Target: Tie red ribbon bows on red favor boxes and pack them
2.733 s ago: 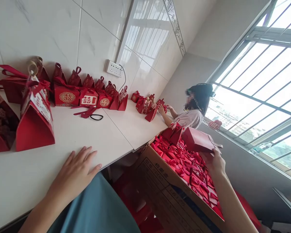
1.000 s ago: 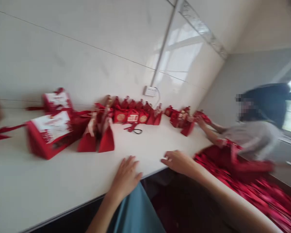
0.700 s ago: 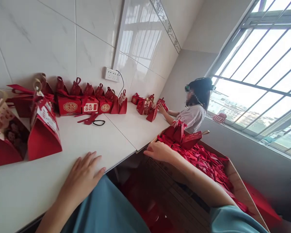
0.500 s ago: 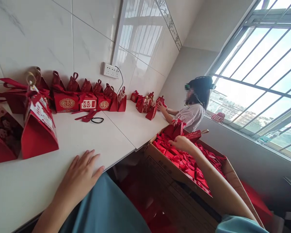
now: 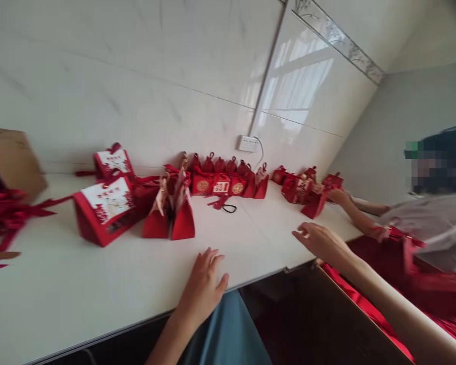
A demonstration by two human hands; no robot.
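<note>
Moved off the brown cardboard carton (image 5: 342, 314), the bare right hand (image 5: 322, 241) is hovering past its corner, loosely curled, seemingly empty. Left of the carton, the bare left hand (image 5: 205, 281) is spreading its fingers; overreaching, it could be toppling the red tent-shaped paper box (image 5: 183, 228) farther left, apex pointing up, long axis running away.

We see just part of the brown box (image 5: 19, 157); the left edge cuts it off. The ribbons (image 5: 7, 215) by it are cut off too, and fuzzy. The marks on the far red bags (image 5: 220, 187) are too small to read. We can't tell if the right hand (image 5: 321, 242) touches the table (image 5: 251, 253). Its arm (image 5: 387, 292) hides some of the cut-off big box (image 5: 336, 306). The other person (image 5: 421, 218) is blurry and cut off.
</note>
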